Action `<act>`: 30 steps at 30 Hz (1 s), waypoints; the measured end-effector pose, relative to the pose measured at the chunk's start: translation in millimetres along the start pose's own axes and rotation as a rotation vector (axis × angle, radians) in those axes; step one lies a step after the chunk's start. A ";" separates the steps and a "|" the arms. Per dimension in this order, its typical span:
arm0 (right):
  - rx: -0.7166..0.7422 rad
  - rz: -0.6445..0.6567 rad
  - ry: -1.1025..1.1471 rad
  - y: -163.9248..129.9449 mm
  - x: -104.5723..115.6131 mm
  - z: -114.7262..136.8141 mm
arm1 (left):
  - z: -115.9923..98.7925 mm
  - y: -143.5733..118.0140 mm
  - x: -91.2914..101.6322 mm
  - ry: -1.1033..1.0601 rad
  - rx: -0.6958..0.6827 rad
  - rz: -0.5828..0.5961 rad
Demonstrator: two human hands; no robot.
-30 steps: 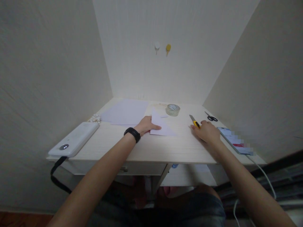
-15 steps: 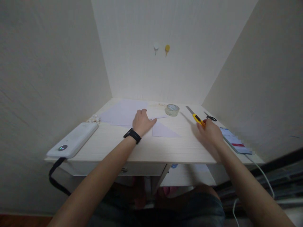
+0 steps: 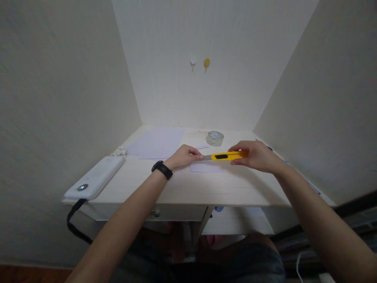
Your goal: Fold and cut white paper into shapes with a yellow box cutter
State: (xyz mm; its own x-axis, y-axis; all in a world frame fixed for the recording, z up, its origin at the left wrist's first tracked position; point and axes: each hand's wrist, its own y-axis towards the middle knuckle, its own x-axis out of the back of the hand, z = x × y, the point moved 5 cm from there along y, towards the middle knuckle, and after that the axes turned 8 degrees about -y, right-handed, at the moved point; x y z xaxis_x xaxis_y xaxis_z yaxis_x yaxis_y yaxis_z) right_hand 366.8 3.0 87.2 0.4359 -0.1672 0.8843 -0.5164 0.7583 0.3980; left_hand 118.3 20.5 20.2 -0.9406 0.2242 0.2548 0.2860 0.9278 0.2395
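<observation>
Yellow plastic marks the knife [image 3: 225, 156], which is gripped at its handle end by the right hand [image 3: 255, 156] and held level just above the worktop [image 3: 188, 184]. Its blade tip is pinched by the left hand [image 3: 184, 155], over a sheet of paper [image 3: 206, 168].

A roll of clear tape [image 3: 215, 138] is seen toward the back of the table [image 3: 182, 188], lying flat. A large sheet [image 3: 159, 142] is spread flat at the back left. A white device [image 3: 96, 177] with a round button is laid along the left edge, and a black cord [image 3: 73, 220] is hung from its near end. A small pale heap [image 3: 119, 151] is set just behind the device. Two hooks, one white [image 3: 193, 62] and one yellow [image 3: 206, 63], are fixed side by side on the back wall.
</observation>
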 end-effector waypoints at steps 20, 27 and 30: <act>-0.341 -0.080 1.450 -1.9 -97.5 -5.3 | 13.2 5.6 -42.0 -0.245 0.065 -0.258; -0.458 -0.122 1.350 -3.2 -112.8 -9.2 | 1.3 7.4 -50.9 0.110 -0.096 -0.186; -0.468 -0.131 1.342 -3.8 -113.7 -10.2 | -1.6 5.3 -51.2 0.194 -0.128 -0.162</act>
State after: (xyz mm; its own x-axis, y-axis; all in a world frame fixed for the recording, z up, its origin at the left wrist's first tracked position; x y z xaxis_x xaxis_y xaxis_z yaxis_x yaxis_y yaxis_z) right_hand 326.8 25.6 -17.4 0.9526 0.2621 -0.1543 -0.2474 0.9629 0.1079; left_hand 168.2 13.5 9.9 -0.9269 0.0034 0.3752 0.1673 0.8988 0.4053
